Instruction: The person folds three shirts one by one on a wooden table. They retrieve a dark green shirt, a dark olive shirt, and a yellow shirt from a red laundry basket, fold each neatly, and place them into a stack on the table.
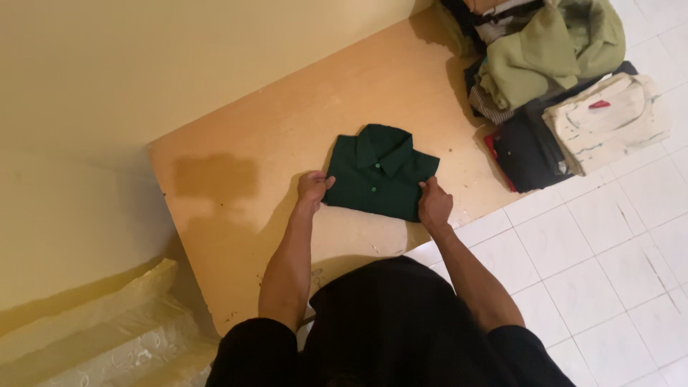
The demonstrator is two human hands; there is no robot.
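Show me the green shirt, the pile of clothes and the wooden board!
green shirt [378,175], head view, on its buttoned front.
pile of clothes [552,50], head view, on the olive top garment.
wooden board [287,107], head view, on bare surface.

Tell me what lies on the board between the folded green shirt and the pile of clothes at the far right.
Nothing: in the head view, bare wooden board separates the folded green shirt from the pile of clothes.

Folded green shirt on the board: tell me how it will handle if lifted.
The green shirt is soft cloth, so probably floppy; the fold would likely sag unless the left hand and right hand support both sides. Probably light, not fragile.
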